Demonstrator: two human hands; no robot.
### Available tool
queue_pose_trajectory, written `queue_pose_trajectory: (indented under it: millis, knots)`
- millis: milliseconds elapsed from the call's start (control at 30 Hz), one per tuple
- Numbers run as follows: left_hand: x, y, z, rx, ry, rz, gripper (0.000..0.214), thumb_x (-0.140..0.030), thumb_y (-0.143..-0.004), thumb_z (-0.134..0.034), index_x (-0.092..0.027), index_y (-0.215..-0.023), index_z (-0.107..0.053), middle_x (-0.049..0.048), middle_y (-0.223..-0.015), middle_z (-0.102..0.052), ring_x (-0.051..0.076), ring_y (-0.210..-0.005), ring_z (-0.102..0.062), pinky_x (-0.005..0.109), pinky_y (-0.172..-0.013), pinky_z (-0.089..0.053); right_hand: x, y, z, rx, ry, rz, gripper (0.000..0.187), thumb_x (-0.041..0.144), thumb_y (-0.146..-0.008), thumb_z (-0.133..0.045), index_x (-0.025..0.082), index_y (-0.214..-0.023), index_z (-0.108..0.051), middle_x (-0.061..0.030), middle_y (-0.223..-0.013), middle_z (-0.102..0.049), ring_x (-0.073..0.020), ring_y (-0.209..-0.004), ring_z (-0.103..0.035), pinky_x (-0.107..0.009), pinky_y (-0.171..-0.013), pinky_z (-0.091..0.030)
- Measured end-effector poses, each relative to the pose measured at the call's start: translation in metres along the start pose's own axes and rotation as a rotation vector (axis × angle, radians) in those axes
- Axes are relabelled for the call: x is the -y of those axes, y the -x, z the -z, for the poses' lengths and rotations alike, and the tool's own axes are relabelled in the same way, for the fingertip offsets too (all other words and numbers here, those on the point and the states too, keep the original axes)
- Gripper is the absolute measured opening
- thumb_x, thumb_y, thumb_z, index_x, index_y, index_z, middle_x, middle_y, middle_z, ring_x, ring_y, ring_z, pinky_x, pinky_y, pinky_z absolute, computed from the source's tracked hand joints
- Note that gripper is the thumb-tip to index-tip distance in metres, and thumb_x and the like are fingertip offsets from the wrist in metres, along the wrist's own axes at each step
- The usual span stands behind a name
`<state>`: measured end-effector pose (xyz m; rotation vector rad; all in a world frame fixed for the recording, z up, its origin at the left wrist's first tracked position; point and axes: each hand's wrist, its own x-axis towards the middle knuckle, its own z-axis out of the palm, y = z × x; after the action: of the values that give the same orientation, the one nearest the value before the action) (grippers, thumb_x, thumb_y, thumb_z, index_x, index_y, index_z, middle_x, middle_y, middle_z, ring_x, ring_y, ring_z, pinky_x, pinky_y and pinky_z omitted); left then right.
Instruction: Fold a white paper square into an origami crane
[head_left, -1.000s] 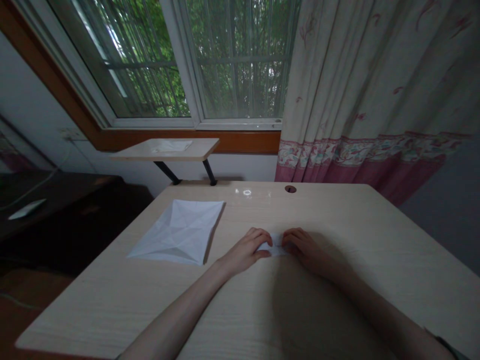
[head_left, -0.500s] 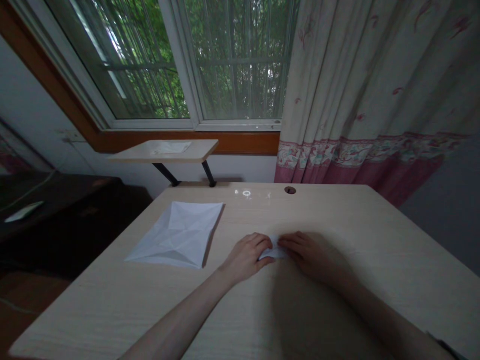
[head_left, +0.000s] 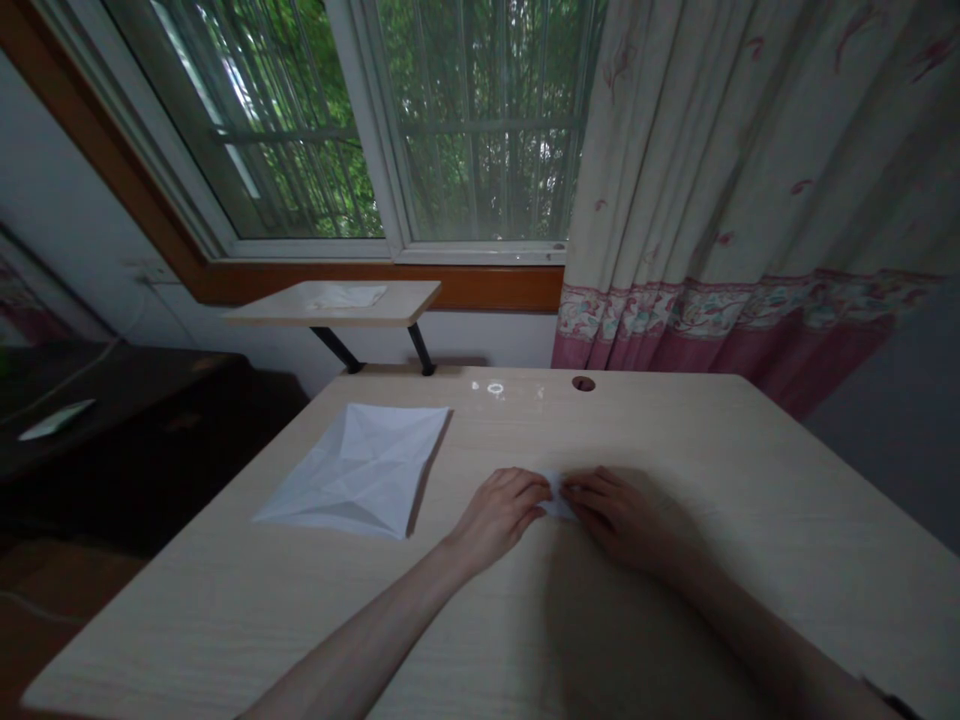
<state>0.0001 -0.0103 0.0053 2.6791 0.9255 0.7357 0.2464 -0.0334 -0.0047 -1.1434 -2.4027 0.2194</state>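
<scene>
Desktop (head_left: 225, 610): pale wood-grain laminate, smooth, faintly glossy; creased sheet (head_left: 352, 470) and small folded piece (head_left: 559, 497): white paper, matt. Curtain (head_left: 720, 150): printed cloth, matt.

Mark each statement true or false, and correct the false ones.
1. The left hand and right hand both touch the folded paper. True.
2. The creased sheet lies to the right of the hands. False: it lies to their left, on the desk.
3. The curtain has a pink band along its bottom. True.
4. The hole in the desk is near the edge closest to the person. False: it is near the far edge, towards the window.
</scene>
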Motion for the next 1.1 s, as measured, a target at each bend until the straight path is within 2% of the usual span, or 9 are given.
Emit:
queue_pose_trajectory:
  millis: [233, 500, 700, 833, 967, 1100]
  knots:
    - [0.004, 0.001, -0.002, -0.022, -0.085, -0.022, 0.021, -0.013, -0.095, -0.057, -0.025, -0.110, -0.067, 0.0040, -0.119, -0.066, 0.022, -0.107, -0.059, 0.038, -0.093, -0.047, 0.001, 0.000, 0.001, 0.012, 0.002, 0.013, 0.033, 0.014, -0.093, -0.050, 0.026, -0.117, -0.070, -0.0057, -0.119, -0.071, -0.0219, -0.110, -0.063, -0.047, -0.104, -0.046]
    - [0.003, 0.000, 0.001, -0.057, -0.140, 0.009, 0.018, -0.015, -0.095, -0.057, -0.024, -0.106, -0.068, 0.0052, -0.113, -0.067, 0.023, -0.102, -0.060, 0.038, -0.086, -0.048, 0.003, 0.000, 0.008, 0.044, 0.011, 0.030, 0.036, 0.016, -0.093, -0.050, 0.029, -0.121, -0.069, -0.0039, -0.124, -0.070, -0.0220, -0.112, -0.064, -0.047, -0.106, -0.044]
    - [0.006, -0.001, 0.000, -0.074, -0.045, 0.076, 0.018, -0.013, -0.096, -0.054, -0.022, -0.103, -0.068, 0.0043, -0.105, -0.068, 0.020, -0.098, -0.063, 0.033, -0.084, -0.051, 0.010, -0.004, 0.014, 0.023, -0.036, 0.065, 0.031, 0.018, -0.094, -0.049, 0.025, -0.114, -0.072, -0.0045, -0.116, -0.073, -0.0216, -0.102, -0.067, -0.042, -0.095, -0.052]
    - [0.006, -0.002, -0.001, -0.067, 0.063, 0.095, 0.021, -0.009, -0.094, -0.051, -0.020, -0.103, -0.066, 0.0043, -0.105, -0.068, 0.019, -0.099, -0.063, 0.031, -0.087, -0.052, 0.007, -0.002, 0.010, -0.021, -0.040, 0.061, 0.031, 0.016, -0.090, -0.053, 0.025, -0.112, -0.072, -0.0037, -0.115, -0.074, -0.0226, -0.111, -0.065, -0.042, -0.098, -0.052]
    - [0.001, -0.002, 0.000, -0.068, 0.096, 0.118, 0.015, -0.019, -0.092, -0.058, -0.019, -0.106, -0.063, 0.0057, -0.108, -0.067, 0.021, -0.102, -0.063, 0.033, -0.091, -0.052, 0.003, 0.001, 0.007, -0.032, -0.052, 0.099, 0.029, 0.018, -0.091, -0.054, 0.027, -0.112, -0.071, -0.0028, -0.120, -0.072, -0.0220, -0.119, -0.062, -0.047, -0.108, -0.045]
    - [-0.002, -0.001, 0.001, -0.030, 0.101, 0.142, 0.027, -0.031, -0.087, -0.068, -0.019, -0.111, -0.061, 0.0073, -0.115, -0.065, 0.023, -0.107, -0.061, 0.036, -0.094, -0.051, 0.004, 0.002, 0.008, -0.013, -0.063, 0.099, 0.029, 0.018, -0.092, -0.053, 0.028, -0.113, -0.070, -0.0023, -0.120, -0.072, -0.0198, -0.117, -0.064, -0.046, -0.110, -0.042]
